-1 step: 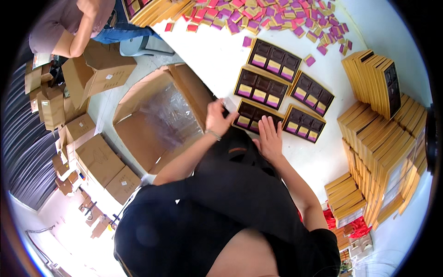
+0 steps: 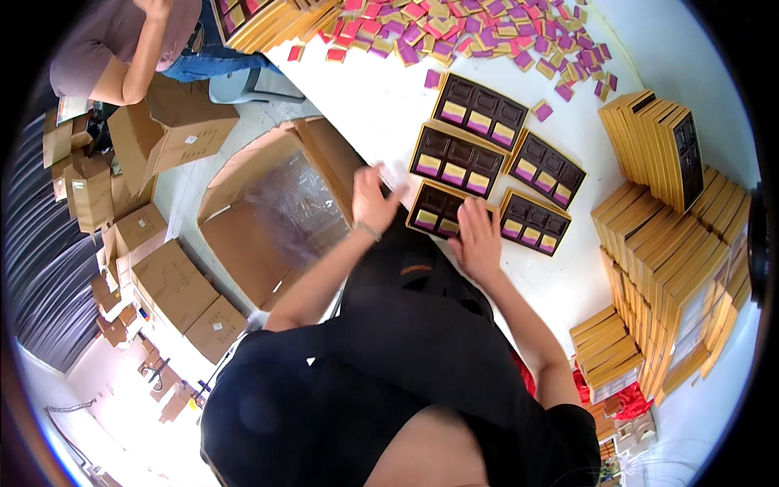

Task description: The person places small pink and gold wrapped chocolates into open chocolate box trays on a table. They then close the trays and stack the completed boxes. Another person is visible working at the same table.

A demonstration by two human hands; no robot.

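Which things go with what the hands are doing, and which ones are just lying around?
Probably part of it:
near gold-edged box with brown segments, under the right hand
blurry whitish piece by the left hand
four similar boxes close by
scattered purple, red and gold squares

Probably just around:
blue-grey plastic seat
closed cardboard cartons
crumpled red material

The right hand (image 2: 479, 235) lay over the four o'clock end of the near box (image 2: 436, 207), fingers extended; the left hand (image 2: 371, 203) hung off its nine o'clock end, at a pale, blurred piece (image 2: 395, 174). From that box, four more boxes (image 2: 457, 159) lay on the white table (image 2: 357, 89) at twelve, one, two and three o'clock. Loose tiles (image 2: 487, 36) were scattered farther out at twelve, gold stacks (image 2: 657, 235) stood at three, and an open carton (image 2: 235, 243) stood at nine.
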